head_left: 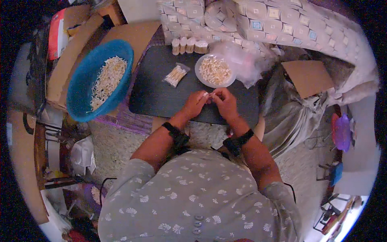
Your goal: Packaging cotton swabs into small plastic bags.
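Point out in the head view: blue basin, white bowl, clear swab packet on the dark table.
Blue basin [82,89]: head view, bare inner wall, left side.
White bowl [198,75]: head view, left rim.
Clear swab packet [176,75]: head view, middle of its upper face.

The view is dim, grainy and bent at its rim, glaring lower right.

Patterned upholstery [278,20] with little diamonds runs past the far edge of the tabletop [155,99]. Off the right edge there's rumpled grey cloth [284,125] with a cardboard sheet [308,78] by it, and farther right some purple object [343,133], can't tell what. Purple woven mat [125,130] peeks out by the near left corner, speckled floor [115,142] beyond.
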A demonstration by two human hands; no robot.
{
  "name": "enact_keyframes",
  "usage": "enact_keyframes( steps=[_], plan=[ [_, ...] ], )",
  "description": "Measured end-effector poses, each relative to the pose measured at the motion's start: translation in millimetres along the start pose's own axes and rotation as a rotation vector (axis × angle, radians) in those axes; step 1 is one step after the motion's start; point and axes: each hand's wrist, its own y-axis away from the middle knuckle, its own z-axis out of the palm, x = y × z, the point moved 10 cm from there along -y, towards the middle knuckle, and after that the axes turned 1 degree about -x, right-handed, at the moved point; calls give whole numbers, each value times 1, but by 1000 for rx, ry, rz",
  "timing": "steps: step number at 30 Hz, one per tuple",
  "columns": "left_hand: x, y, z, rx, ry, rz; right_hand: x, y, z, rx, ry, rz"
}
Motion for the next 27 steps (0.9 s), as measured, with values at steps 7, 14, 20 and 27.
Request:
enact_keyframes(
  steps=[7, 14, 20, 27],
  plan=[
    [-9, 3, -8, 30, 14, -47, -39, 3, 7, 12, 206, -132],
    [-6, 5, -8, 76, 55, 30, -72, -24, -22, 84, 348, -233],
    [-16, 2, -6, 96, 120, -44, -59, -78, -61, 56, 729, -385],
    [-11, 4, -12, 70, -7, -44, -43, -114, -43, -141, 1055, -207]
  ],
)
